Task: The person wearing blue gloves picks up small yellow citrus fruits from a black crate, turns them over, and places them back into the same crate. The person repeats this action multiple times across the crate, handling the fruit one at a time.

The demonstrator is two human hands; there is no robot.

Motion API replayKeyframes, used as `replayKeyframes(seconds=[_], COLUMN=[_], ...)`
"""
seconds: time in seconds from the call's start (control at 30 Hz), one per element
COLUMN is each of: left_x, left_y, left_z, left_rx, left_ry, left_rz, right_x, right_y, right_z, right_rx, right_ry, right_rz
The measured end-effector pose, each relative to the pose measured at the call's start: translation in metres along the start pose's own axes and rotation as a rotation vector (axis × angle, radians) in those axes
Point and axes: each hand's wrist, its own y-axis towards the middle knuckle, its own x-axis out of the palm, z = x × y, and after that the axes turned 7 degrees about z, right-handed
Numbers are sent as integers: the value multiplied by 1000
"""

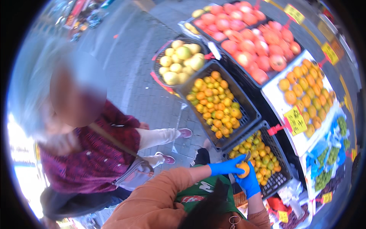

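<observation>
Both hands wear blue gloves and meet over the near crate of small oranges (264, 160). A larger orange fruit (243, 170) lies between them. My left hand (228, 165) grips it from one side, with its fingers along the top. Around the other side closes my right hand (249, 181), palm under the fruit. A small dark pointed thing (247, 156) sticks up just above the fruit; what it is and which hand holds it cannot be told.
A person in a patterned dark red jacket (94, 151) stands close on the left. Beyond the hands are a black crate of small oranges (183, 91), a basket of pale yellow fruit (155, 67), netted reddish fruit (261, 48), persimmon-like fruit (306, 100), green grapes (323, 179) and yellow price signs (295, 120).
</observation>
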Motion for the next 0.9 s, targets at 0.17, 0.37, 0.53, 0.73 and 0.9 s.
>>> replayKeyframes(seconds=[0.17,0.37,0.53,0.73,0.9], left_x=[19,4,13,-35,-108], left_y=[-32,-43,-48,-46,-51], left_z=[40,80,84,43,38], left_rx=[-148,52,-75,-241,-355], left_ry=[-11,82,-35,-783,-959], left_rz=[147,61,154,263,290], right_x=[41,54,44,-20,-74], right_y=[-22,-55,-62,-65,-83], right_z=[1,-1,-13,1,23], right_rx=[106,-647,228,-187,-244], right_ry=[-39,-1042,40,-292,-129], right_rz=[19,-237,-431,182,349])
